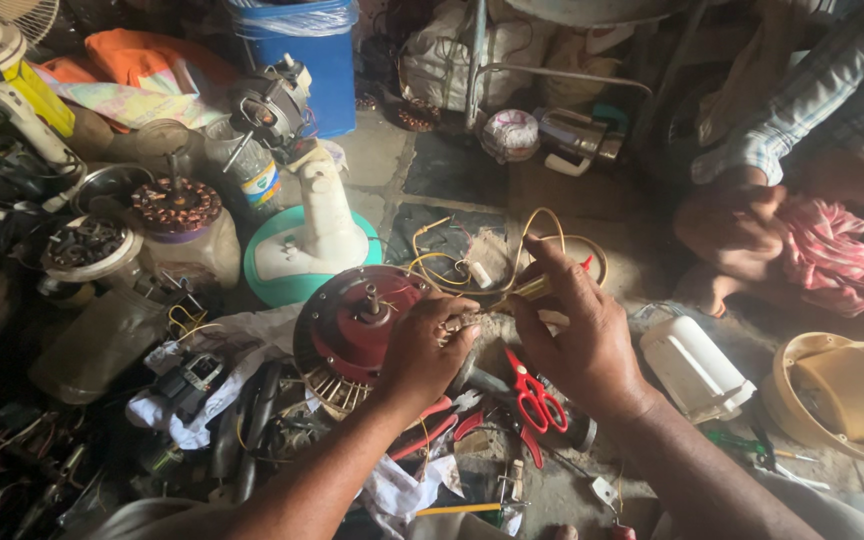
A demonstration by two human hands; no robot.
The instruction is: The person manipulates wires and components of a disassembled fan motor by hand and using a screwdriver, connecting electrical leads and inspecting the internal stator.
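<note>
Red-handled scissors [535, 398] lie nearest, on the cluttered floor. Above them the left hand [430, 345] pinches wire ends beside the red fan motor [352, 325]; the right hand [577, 335] grips the yellow wires [512, 250]. A hard tug could snap those thin leads.

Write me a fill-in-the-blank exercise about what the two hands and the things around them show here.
1. Both hands, left hand and right hand, work on thin ____ wires.
2. The motor housing beside the left hand is ____ in colour.
3. The scissors below the right hand have ____ handles.
4. The fan base behind the motor housing is white and ____.

Missing words: yellow; red; red; green
</note>
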